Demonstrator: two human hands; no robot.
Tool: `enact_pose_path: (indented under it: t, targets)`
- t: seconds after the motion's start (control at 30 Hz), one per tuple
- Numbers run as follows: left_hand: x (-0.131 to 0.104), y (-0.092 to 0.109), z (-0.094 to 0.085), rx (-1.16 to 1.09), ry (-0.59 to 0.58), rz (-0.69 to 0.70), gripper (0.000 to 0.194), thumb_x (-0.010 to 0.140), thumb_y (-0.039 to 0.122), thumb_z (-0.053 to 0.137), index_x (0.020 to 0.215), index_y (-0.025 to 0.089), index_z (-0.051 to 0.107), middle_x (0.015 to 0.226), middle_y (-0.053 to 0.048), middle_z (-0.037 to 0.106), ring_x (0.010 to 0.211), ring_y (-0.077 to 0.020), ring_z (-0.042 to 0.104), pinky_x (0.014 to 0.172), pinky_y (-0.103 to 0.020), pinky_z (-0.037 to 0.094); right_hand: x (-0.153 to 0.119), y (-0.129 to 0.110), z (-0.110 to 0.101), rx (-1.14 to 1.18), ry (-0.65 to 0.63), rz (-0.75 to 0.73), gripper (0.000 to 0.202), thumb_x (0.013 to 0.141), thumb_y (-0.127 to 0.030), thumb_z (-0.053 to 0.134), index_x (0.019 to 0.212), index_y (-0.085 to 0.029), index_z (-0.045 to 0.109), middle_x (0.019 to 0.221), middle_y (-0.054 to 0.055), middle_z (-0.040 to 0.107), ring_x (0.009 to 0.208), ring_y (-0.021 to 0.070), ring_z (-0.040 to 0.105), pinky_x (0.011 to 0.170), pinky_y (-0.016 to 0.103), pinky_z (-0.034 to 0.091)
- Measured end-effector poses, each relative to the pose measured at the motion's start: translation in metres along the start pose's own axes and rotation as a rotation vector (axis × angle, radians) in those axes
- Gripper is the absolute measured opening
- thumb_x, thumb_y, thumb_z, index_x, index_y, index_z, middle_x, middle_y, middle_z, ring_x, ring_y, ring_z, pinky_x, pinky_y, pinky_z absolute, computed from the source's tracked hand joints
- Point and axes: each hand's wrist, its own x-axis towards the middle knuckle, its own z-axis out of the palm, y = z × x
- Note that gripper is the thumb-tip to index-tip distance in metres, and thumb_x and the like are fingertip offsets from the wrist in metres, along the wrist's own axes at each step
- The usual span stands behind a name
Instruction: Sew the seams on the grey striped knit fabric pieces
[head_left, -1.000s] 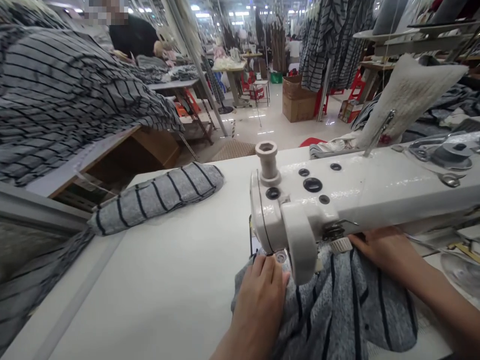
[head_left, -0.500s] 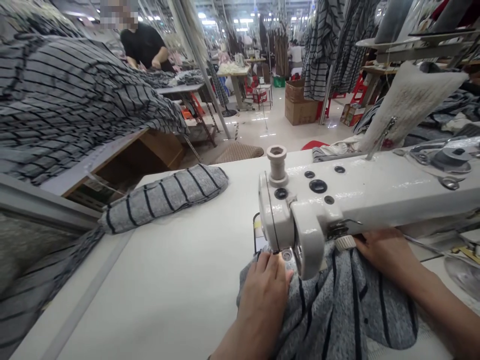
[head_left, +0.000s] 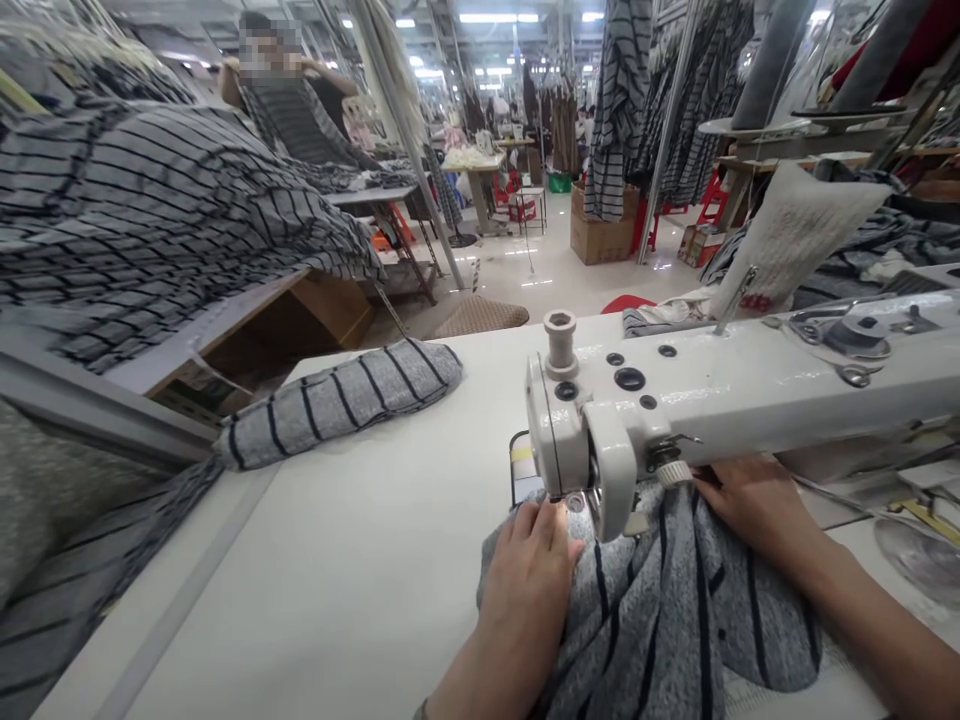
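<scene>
Grey fabric with black stripes (head_left: 679, 600) lies bunched under the head of a white sewing machine (head_left: 574, 440) and drapes toward me. My left hand (head_left: 529, 565) presses on it just left of the needle area, fingers curled and close together, thumb toward the presser foot. On the other side, my right hand (head_left: 750, 500) reaches under the machine arm and grips the gathered fabric; its fingertips are hidden behind the cloth and the machine. The needle itself is hard to make out.
A folded striped piece (head_left: 345, 400) rests on the white table (head_left: 300, 580) at left. Beyond it stands a large heap of striped fabric (head_left: 172, 190). A person (head_left: 292, 110) holds up striped cloth at a far table. Thread cones (head_left: 772, 75) stand at upper right.
My view has shifted slightly. Both hands stay at the machine with the fabric almost unmoved. The person in the background has raised a striped cloth with both arms.
</scene>
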Motion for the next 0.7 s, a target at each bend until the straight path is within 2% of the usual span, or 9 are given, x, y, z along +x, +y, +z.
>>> enact_pose_path:
  t: [0.13,0.3,0.43,0.5,0.6,0.67,0.7]
  targets:
    - [0.0,-0.001,0.001,0.018,0.011,0.005,0.025,0.09,0.018,0.057,0.114,0.014,0.062,0.104,-0.011,0.071,0.087,-0.0249,0.068,0.068,-0.035,0.059,0.0,0.0,0.001,0.005,0.012,-0.011,0.023,0.093,-0.034,0.051,0.084,-0.022,0.068,0.071,0.006,0.067,0.065,0.0224,0.061,0.06,0.03,0.038]
    - [0.004,0.0,-0.007,0.043,0.019,0.017,0.024,0.088,0.017,0.06,0.112,0.012,0.063,0.103,-0.011,0.071,0.091,-0.0252,0.066,0.072,-0.035,0.058,0.0,0.0,0.0,0.026,0.016,-0.029,0.02,0.093,-0.032,0.051,0.087,-0.022,0.067,0.079,0.007,0.068,0.069,0.023,0.063,0.062,0.031,0.041]
    - [0.001,0.01,-0.009,0.101,-0.03,-0.006,0.026,0.089,0.015,0.057,0.114,0.012,0.064,0.105,-0.01,0.071,0.093,-0.0243,0.065,0.074,-0.035,0.056,0.004,-0.001,-0.002,0.061,0.012,-0.012,0.021,0.093,-0.032,0.05,0.087,-0.022,0.067,0.08,0.007,0.069,0.069,0.0227,0.063,0.06,0.03,0.041]
    - [-0.004,0.012,-0.006,0.147,-0.018,-0.009,0.029,0.091,0.014,0.053,0.118,0.012,0.064,0.109,-0.012,0.071,0.095,-0.0247,0.064,0.074,-0.036,0.054,0.005,-0.001,-0.006,0.104,0.005,0.016,0.022,0.093,-0.033,0.049,0.088,-0.021,0.067,0.081,0.008,0.069,0.071,0.0234,0.063,0.06,0.03,0.042]
    - [-0.005,-0.007,-0.006,0.147,0.012,0.063,0.034,0.094,0.014,0.046,0.124,0.01,0.061,0.116,-0.015,0.069,0.103,-0.026,0.063,0.08,-0.037,0.051,-0.004,-0.011,-0.022,0.275,-0.04,0.082,0.025,0.093,-0.034,0.047,0.095,-0.019,0.067,0.091,0.011,0.07,0.074,0.0246,0.065,0.06,0.032,0.043]
    - [0.004,-0.035,-0.011,0.036,-0.044,0.199,0.034,0.097,0.015,0.041,0.124,0.014,0.061,0.118,-0.012,0.069,0.109,-0.0236,0.061,0.089,-0.036,0.049,-0.021,-0.031,-0.035,0.567,-0.174,0.13,0.026,0.094,-0.037,0.046,0.099,-0.019,0.066,0.09,0.008,0.07,0.072,0.0218,0.064,0.061,0.03,0.045]
    - [0.012,-0.051,-0.015,-0.046,-0.077,0.289,0.033,0.097,0.015,0.039,0.12,0.018,0.063,0.114,-0.008,0.071,0.108,-0.0212,0.062,0.093,-0.035,0.048,-0.033,-0.046,-0.039,0.771,-0.281,0.149,0.026,0.095,-0.039,0.048,0.098,-0.02,0.065,0.082,0.005,0.068,0.069,0.0191,0.063,0.06,0.027,0.045]
